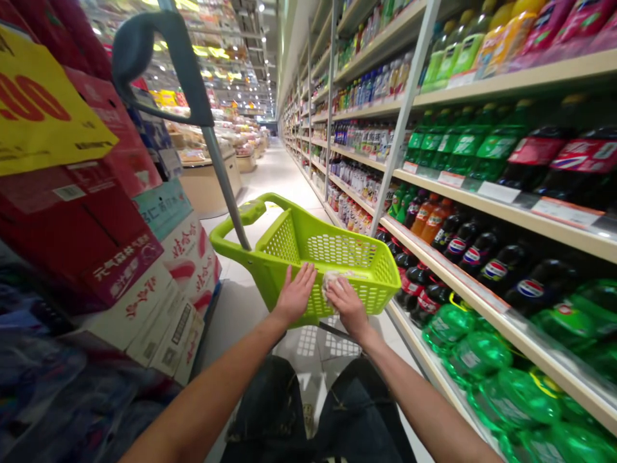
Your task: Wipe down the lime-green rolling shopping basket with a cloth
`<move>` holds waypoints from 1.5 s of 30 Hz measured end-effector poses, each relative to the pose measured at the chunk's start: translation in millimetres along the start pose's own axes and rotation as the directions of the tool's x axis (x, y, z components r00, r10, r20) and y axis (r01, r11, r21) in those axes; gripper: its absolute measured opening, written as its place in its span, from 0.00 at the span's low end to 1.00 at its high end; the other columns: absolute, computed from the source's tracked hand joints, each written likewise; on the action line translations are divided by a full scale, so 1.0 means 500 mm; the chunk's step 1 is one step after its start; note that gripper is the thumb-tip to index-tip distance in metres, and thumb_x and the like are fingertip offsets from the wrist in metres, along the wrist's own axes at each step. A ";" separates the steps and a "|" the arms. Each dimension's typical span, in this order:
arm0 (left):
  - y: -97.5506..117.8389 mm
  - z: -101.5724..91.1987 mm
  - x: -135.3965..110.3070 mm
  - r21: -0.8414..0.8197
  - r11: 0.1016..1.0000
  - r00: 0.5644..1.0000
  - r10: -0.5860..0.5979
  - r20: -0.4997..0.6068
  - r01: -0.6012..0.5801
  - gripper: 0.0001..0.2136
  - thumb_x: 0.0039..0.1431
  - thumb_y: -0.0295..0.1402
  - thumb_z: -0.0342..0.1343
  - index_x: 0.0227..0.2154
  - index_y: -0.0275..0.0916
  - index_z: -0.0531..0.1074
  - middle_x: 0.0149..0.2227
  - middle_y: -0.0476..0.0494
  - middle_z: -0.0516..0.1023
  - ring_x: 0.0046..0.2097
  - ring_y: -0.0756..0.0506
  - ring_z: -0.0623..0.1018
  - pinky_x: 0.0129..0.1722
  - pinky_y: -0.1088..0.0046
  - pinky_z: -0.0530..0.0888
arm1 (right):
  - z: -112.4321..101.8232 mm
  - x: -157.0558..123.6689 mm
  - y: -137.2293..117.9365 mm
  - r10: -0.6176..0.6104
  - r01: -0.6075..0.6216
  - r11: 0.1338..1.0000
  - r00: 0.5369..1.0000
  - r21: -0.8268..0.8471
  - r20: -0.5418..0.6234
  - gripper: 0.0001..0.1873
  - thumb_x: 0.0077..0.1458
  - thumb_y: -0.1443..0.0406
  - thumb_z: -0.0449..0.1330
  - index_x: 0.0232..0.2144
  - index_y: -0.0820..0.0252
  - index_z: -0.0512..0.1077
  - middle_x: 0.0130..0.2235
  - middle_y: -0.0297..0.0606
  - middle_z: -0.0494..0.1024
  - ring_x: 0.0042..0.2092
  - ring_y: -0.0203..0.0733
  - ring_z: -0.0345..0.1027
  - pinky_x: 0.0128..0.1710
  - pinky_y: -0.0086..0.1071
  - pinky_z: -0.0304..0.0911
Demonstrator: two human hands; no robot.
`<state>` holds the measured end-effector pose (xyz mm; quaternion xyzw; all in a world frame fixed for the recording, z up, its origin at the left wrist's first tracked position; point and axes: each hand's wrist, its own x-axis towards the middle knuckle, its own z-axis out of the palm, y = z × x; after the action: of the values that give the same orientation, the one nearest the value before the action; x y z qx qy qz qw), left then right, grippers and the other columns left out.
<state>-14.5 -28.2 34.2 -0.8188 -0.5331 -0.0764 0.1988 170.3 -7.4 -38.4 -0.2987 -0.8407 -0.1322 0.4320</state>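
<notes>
A green plastic shopping basket (274, 276) with perforated walls and a long grey pull handle (222, 173) stands on the floor in front of my knees. Its inside shows no goods. My left hand (295, 294) lies with fingers stretched out against the near side wall, by the rim. To its right, my right hand (348, 302) presses a crumpled whitish cloth (331, 283) to the same wall near the top edge. The fingers of that hand curl over the cloth and partly hide it.
Shelves of drink bottles (501, 257) line the right side, with green bottle packs (477, 354) at the bottom. Stacked cartons (164, 308) and a yellow price sign (43, 103) crowd the left. A pale tiled aisle (274, 167) runs ahead past display counters (207, 186).
</notes>
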 end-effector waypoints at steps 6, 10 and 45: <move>0.035 0.005 0.017 -0.035 0.998 0.998 0.057 0.033 -0.056 0.27 0.51 0.22 0.38 0.57 0.34 0.51 0.61 0.40 0.50 0.62 0.44 0.48 0.58 0.48 0.45 | -0.003 -0.049 0.027 -0.019 0.019 1.000 0.998 0.012 0.065 0.13 0.56 0.72 0.50 0.38 0.58 0.72 0.45 0.39 0.74 0.59 0.38 0.49 0.56 0.43 0.54; 0.055 0.003 0.027 -0.060 0.996 0.996 0.069 0.061 -0.066 0.27 0.51 0.22 0.39 0.57 0.34 0.50 0.61 0.40 0.49 0.62 0.43 0.47 0.58 0.48 0.44 | -0.034 -0.055 0.037 0.054 -0.053 0.998 0.998 -0.017 0.035 0.15 0.56 0.72 0.49 0.40 0.56 0.71 0.48 0.38 0.72 0.59 0.40 0.48 0.56 0.45 0.55; 0.026 -0.023 0.039 -0.085 0.989 0.984 -0.108 0.140 0.120 0.28 0.48 0.24 0.39 0.57 0.32 0.52 0.60 0.39 0.52 0.62 0.43 0.48 0.58 0.49 0.43 | -0.065 -0.042 0.126 0.343 -0.348 0.935 0.936 -0.071 -0.072 0.28 0.44 0.78 0.44 0.46 0.59 0.68 0.54 0.40 0.65 0.60 0.42 0.47 0.58 0.46 0.50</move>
<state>6.6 -21.0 48.1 -0.7986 -0.5872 -0.0570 0.1192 239.4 18.3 -38.2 -0.4554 -0.7558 -0.0975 0.4603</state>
